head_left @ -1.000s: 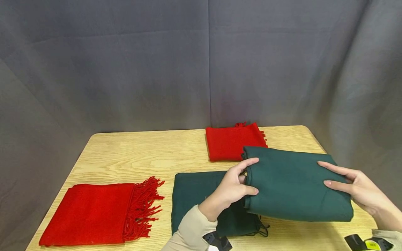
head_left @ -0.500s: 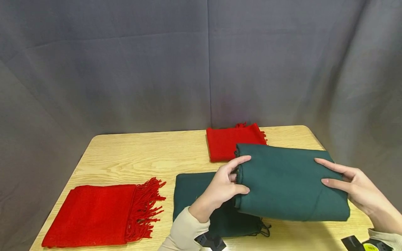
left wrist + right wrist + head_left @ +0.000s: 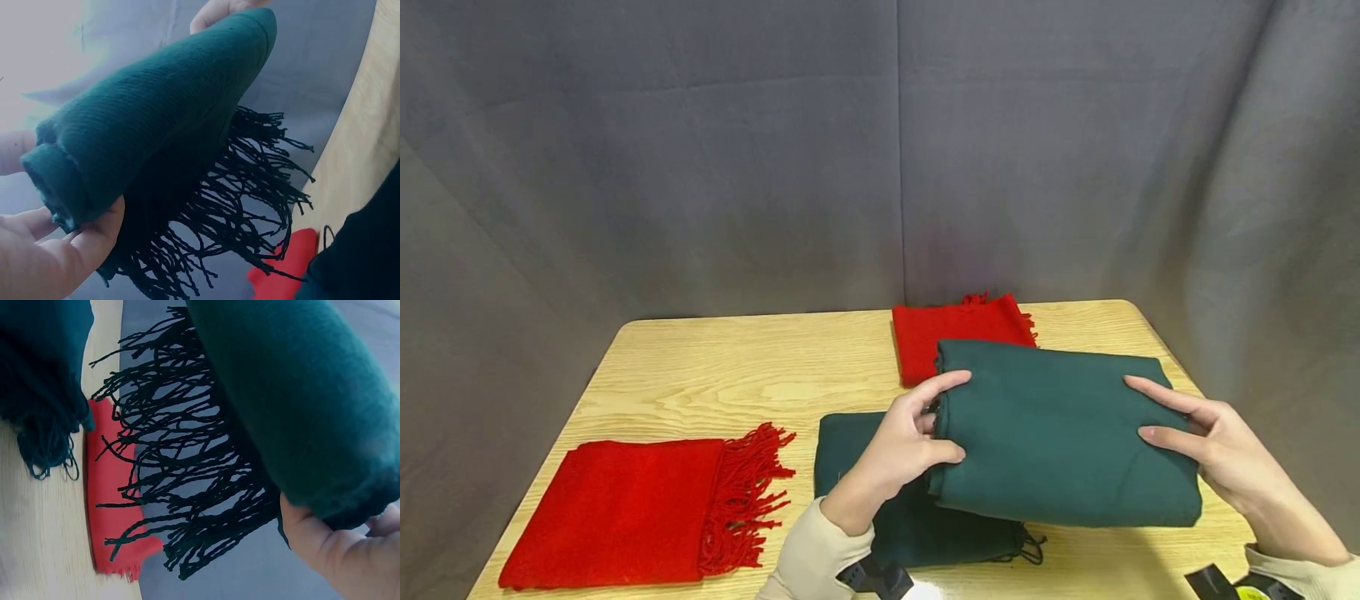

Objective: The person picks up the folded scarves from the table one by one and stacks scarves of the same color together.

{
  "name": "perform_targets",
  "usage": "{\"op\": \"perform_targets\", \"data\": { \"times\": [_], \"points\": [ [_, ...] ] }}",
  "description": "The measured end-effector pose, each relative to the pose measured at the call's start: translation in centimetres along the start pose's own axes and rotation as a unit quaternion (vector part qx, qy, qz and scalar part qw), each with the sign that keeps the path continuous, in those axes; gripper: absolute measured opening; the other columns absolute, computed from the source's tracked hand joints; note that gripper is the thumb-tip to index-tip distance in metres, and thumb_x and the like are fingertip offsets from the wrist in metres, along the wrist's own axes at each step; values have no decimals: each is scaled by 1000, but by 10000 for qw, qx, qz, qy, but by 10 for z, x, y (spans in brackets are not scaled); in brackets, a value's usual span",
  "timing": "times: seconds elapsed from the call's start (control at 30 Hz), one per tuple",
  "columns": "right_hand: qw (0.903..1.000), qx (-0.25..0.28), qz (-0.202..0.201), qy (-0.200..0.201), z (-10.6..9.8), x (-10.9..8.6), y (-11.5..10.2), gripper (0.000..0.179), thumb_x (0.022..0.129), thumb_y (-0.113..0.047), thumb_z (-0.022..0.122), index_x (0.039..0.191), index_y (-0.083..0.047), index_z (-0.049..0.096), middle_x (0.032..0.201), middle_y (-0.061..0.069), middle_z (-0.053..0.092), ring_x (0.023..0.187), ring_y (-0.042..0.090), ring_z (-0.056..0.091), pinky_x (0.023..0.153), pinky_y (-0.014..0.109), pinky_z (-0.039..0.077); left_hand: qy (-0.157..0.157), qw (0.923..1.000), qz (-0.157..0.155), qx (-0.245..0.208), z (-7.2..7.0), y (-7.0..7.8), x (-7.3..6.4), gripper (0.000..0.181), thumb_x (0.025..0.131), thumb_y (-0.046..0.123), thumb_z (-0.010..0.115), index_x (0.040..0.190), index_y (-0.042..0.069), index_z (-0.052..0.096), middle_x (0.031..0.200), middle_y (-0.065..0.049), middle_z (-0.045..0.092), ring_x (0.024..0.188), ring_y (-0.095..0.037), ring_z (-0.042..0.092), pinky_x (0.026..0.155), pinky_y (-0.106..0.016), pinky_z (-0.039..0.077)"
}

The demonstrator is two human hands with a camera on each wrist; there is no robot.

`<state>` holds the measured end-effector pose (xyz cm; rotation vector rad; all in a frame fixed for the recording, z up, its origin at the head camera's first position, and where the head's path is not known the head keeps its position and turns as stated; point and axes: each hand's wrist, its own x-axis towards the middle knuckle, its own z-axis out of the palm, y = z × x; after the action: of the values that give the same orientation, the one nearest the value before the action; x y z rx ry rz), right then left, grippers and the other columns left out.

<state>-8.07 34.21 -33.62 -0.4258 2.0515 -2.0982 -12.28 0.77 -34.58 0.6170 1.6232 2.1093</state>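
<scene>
A folded dark green scarf [image 3: 1060,433] is held up over the table between both hands. My left hand [image 3: 904,442] grips its left end, thumb and index finger on the near face. At the other end, my right hand [image 3: 1217,442] holds the scarf the same way, the remaining fingers behind it. Dark fringe [image 3: 231,200] hangs from the scarf in the left wrist view. Below and left of it, a second folded green scarf [image 3: 842,442] lies on the table, partly hidden by the left arm and the raised scarf.
A folded red scarf [image 3: 617,508] lies at the front left of the wooden table [image 3: 760,358], its fringe pointing right. Another folded red scarf [image 3: 955,329] sits at the back, partly covered by the raised green one. Grey curtain [image 3: 737,167] hangs behind the table.
Both hands have moved left with the green scarf, which now sits further over the second green scarf. The red scarves have not moved.
</scene>
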Motion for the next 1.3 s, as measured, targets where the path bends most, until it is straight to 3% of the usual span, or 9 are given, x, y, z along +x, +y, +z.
{"op": "perform_targets", "data": {
  "times": [0.17, 0.27, 0.4, 0.53, 1.3],
  "points": [
    [9999, -38, -106, -29, 10, 4, 0, 59, 86, 18, 42, 138, -11, 41, 112, 3, 63, 90, 19, 64, 72, 31, 52, -36, 9999, 31, 104, -10, 4, -8, 73, 69, -20, 51, 135, 9, 42, 125, -14, 50, 97, -23, 61, 76, -37, 51],
    [9992, -359, -88, 144, 16, 6, -2, 57, 86, 15, 47, 137, -9, 42, 100, 1, 67, 85, 15, 65, 71, 28, 52, -37, 9999, 54, 136, -16, 6, -12, 72, 69, -19, 51, 136, 8, 41, 123, -16, 51, 96, -23, 61, 76, -37, 51],
    [9992, -387, -33, 115, 24, 11, -3, 56, 85, 14, 49, 136, -9, 43, 99, 1, 67, 87, 15, 65, 72, 28, 52, 31, 9998, -11, 174, -23, 8, -16, 72, 70, -19, 51, 136, 9, 42, 122, -16, 51, 95, -22, 61, 75, -38, 52],
    [9998, -176, -113, -67, 30, 16, -2, 56, 85, 16, 46, 137, -6, 40, 120, -3, 58, 99, 16, 61, 77, 31, 50, 73, 9996, -31, 274, -29, 9, -20, 72, 70, -19, 52, 136, 9, 41, 123, -15, 50, 94, -22, 61, 74, -38, 52],
    [9992, -314, -87, -250, 58, 43, 8, 55, 85, 11, 51, 137, -5, 41, 123, -4, 55, 107, 13, 57, 83, 26, 47, 300, 9970, -170, 690, -61, 14, -39, 71, 71, -17, 55, 136, 5, 39, 120, -20, 50, 95, -26, 61, 74, -41, 51]
  ]
}}
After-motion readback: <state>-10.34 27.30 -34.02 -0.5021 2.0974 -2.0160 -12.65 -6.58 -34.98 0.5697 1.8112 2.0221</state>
